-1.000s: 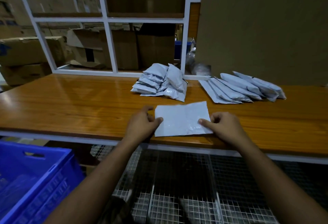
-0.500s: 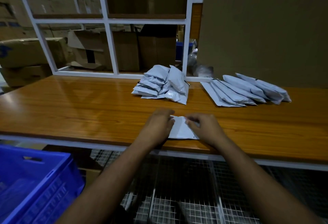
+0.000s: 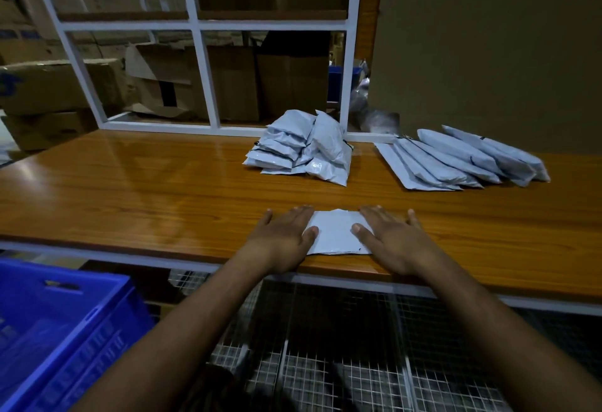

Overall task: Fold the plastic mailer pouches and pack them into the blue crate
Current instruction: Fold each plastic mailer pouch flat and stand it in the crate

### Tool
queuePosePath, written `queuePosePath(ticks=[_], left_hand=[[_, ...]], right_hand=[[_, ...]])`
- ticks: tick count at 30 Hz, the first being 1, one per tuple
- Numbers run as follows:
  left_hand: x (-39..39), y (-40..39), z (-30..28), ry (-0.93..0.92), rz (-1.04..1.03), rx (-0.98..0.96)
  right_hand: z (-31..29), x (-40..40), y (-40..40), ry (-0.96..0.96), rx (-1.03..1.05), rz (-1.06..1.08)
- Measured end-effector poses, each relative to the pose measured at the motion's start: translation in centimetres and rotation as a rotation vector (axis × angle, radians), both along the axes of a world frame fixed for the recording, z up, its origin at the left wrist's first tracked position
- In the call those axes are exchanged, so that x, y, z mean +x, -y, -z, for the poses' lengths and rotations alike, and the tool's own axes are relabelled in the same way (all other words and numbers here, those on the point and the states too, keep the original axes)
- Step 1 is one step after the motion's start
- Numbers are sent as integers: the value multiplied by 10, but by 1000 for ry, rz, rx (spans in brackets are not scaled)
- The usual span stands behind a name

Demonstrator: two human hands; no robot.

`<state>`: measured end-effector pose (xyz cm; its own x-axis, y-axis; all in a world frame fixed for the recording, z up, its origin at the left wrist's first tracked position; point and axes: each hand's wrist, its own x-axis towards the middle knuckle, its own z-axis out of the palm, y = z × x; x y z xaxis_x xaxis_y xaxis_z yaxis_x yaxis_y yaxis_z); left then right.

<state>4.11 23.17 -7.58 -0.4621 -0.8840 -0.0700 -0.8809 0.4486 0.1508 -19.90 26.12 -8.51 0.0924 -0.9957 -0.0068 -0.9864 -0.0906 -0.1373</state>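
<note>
Starting at the far left, the blue crate is sitting below the table edge, well down and to the left of where we are working. That direction is what the coming move turns on, we judge: the packing trip runs down and leftward, so our left hand is the nearer 1 to the crate.

Moving right, we are pressing that left hand flat, fingers straight and spread, on the left edge of the folded pouch. The pouch is lying at the near edge of the wooden table, between our 2 hands, and we cannot tell which way its long axis runs, since both ends are covered.

Our right hand is pressing the right edge likewise, palm down and fingers extended, gripping nothing.

Farther back, 1 heap of pouches is sitting near the white frame, and to its right a fanned row of long pouches is lying with long axes running away and leftward.
</note>
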Motion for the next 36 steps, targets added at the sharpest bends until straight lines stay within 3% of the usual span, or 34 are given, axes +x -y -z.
queuePosePath(ticks=[8,12,16,20,26,31,36], left_hand=[[0,-3,-5,205,-121,-65],[7,-18,-2,98,-140,-204],[9,-58,0,99,-5,-390],[17,-81,21,113,194,-395],[104,-76,31,-69,178,-476],[200,-86,23,-84,186,-582],[317,-127,6,-20,-19,-500]], right_hand=[[-7,-10,-7,-6,45,86],[-8,-4,-15,0,9,149],[-9,22,-32,23,-52,177],[-12,68,-49,21,-103,65],[-15,135,-65,198,-169,-103],[-22,186,-59,339,-215,-261],[-15,270,-45,467,-214,-505]])
